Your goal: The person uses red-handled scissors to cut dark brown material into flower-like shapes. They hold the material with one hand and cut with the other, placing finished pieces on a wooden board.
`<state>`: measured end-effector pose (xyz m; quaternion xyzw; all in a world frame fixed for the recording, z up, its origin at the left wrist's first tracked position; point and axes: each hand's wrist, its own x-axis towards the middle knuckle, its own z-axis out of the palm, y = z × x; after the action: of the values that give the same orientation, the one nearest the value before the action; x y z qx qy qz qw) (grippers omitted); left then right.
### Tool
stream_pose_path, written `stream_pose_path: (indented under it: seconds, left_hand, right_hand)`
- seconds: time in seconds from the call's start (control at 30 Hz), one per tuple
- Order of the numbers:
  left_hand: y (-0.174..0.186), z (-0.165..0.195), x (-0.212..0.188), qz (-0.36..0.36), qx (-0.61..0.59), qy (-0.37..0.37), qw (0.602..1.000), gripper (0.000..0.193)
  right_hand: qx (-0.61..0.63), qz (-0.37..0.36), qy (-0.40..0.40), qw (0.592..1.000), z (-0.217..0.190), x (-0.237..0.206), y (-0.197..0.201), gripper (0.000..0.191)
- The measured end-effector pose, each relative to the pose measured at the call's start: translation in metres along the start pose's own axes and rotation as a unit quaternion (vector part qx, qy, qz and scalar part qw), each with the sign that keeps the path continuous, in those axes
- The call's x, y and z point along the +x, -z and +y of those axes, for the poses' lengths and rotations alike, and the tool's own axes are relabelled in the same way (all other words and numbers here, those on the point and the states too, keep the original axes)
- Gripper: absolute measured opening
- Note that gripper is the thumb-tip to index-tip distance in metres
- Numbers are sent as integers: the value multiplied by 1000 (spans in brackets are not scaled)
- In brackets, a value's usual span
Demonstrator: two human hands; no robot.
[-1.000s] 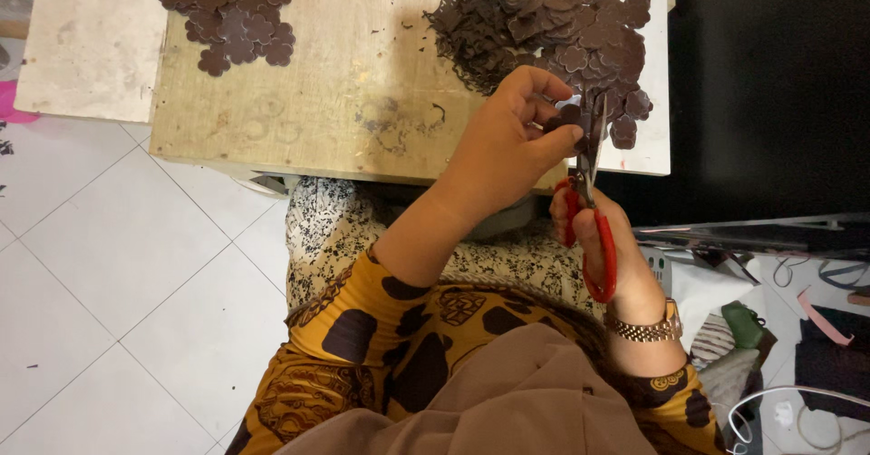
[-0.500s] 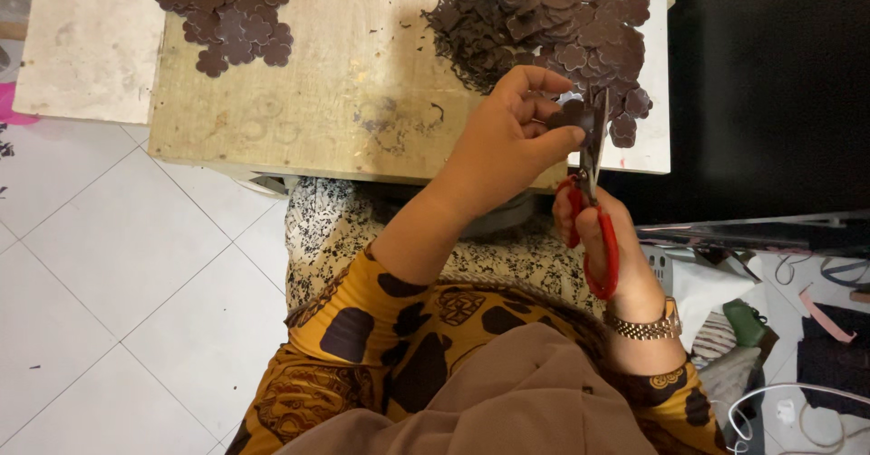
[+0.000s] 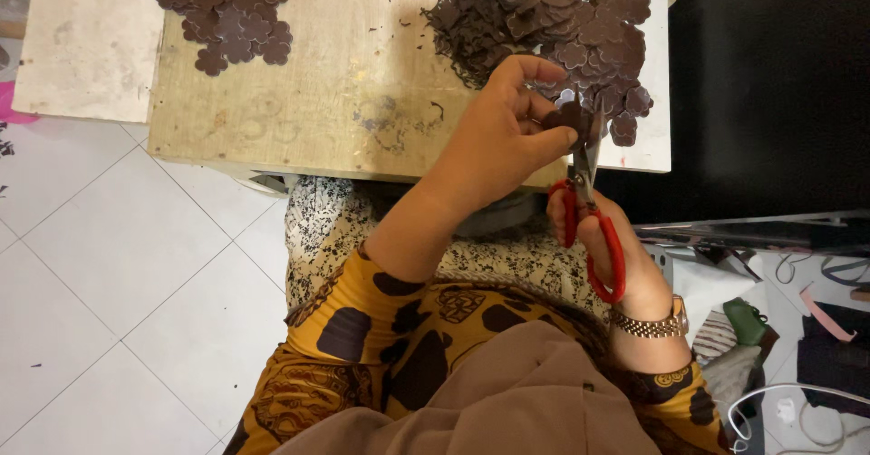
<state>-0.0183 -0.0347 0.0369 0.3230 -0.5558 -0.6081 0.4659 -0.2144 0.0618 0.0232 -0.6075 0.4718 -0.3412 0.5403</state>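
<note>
- Small pile of brown flower-shaped cutouts (image 3: 227, 15): far left of the wooden table (image 3: 344, 101), lying flat.
- Left hand (image 3: 503, 133): fingers pinched on one brown cutout piece (image 3: 564, 118), held above the table's near edge.
- Red-handled scissors (image 3: 587, 210): blades at that piece, gripped by the right hand (image 3: 625, 265), just beside the left.
- Large heap of cutouts (image 3: 562, 20): right end of table, behind both hands.
</note>
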Motion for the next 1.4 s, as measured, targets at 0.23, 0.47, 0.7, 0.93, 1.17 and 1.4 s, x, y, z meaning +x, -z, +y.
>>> stream_pose_path:
  seconds: [0.23, 0.47, 0.7, 0.93, 1.17, 1.4]
  left_hand:
    - [-2, 8, -4, -8, 59, -6, 998, 60]
    - [-1, 14, -6, -5, 77, -12, 997, 65]
    - [-2, 18, -15, 4, 104, -6, 995, 69]
    - [-29, -6, -1, -2, 109, -6, 994, 70]
    - [-34, -23, 0, -8, 66, 2, 998, 70]
    - [-41, -33, 0, -4, 47, 14, 999, 60]
  right_hand:
    - [-37, -11, 4, 999, -4, -4, 5, 80]
    - [-24, -21, 5, 999, -7, -6, 7, 78]
    - [-43, 2, 8, 999, -9, -11, -1, 79]
    - [-20, -10, 13, 1000, 14, -18, 33, 74]
    - [-10, -14, 12, 1000, 37, -24, 42, 68]
    - [-39, -7, -7, 999, 42, -25, 45, 68]
